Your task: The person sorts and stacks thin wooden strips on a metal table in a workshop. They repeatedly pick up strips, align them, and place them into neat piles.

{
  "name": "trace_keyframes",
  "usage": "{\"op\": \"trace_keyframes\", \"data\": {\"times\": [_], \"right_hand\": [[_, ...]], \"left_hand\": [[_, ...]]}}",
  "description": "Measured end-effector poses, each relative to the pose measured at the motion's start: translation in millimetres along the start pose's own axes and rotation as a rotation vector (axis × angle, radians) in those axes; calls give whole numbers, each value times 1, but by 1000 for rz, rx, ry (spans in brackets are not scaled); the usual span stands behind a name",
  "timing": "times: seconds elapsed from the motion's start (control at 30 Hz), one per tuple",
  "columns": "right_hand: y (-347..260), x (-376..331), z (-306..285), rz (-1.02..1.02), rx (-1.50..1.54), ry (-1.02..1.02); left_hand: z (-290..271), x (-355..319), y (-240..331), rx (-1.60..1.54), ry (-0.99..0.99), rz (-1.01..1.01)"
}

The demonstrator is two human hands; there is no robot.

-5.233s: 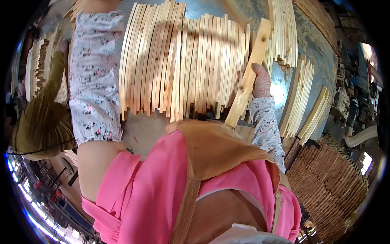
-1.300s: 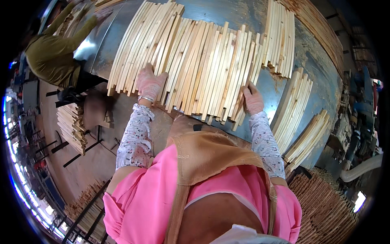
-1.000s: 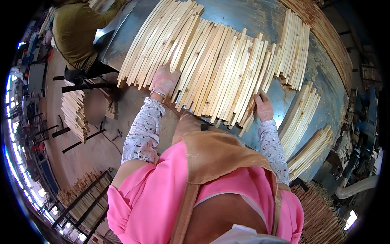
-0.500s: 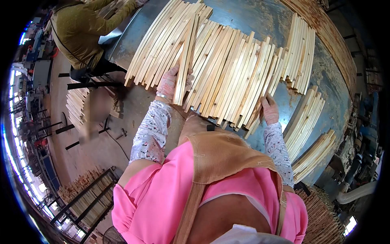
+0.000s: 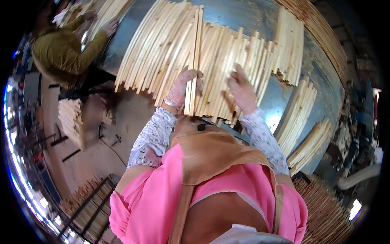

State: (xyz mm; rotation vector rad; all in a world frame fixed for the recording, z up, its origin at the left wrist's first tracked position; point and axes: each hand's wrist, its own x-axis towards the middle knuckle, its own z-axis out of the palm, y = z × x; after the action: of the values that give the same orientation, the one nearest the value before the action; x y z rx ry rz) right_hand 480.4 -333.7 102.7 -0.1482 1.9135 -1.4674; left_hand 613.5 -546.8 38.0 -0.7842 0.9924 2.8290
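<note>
Left hand [image 5: 178, 87] fingers clamped on two slats [image 5: 191, 61] lifted over the slat row [image 5: 211, 65] mid-desk [image 5: 280, 97], right hand [image 5: 242, 90] fingers spread flat on the row; loose grip could drop slats, scattering the row.

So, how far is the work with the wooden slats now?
Done: many pale wooden slats lie spread side by side on the grey metal table. In hand: the left hand grips a lifted pair of slats; the right hand rests flat on the row. Left: separate slat bundles at the right edge lie untouched.
</note>
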Motion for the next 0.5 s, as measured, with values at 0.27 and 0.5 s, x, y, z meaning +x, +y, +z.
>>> {"op": "trace_keyframes", "data": {"times": [0.27, 0.5], "right_hand": [[-31, 28, -19, 78, -184, 62], [-32, -78, -182, -237, -1063, 53]], "left_hand": [[31, 30, -31, 699, -262, 269], [39, 77, 31, 1478, -549, 800]]}}
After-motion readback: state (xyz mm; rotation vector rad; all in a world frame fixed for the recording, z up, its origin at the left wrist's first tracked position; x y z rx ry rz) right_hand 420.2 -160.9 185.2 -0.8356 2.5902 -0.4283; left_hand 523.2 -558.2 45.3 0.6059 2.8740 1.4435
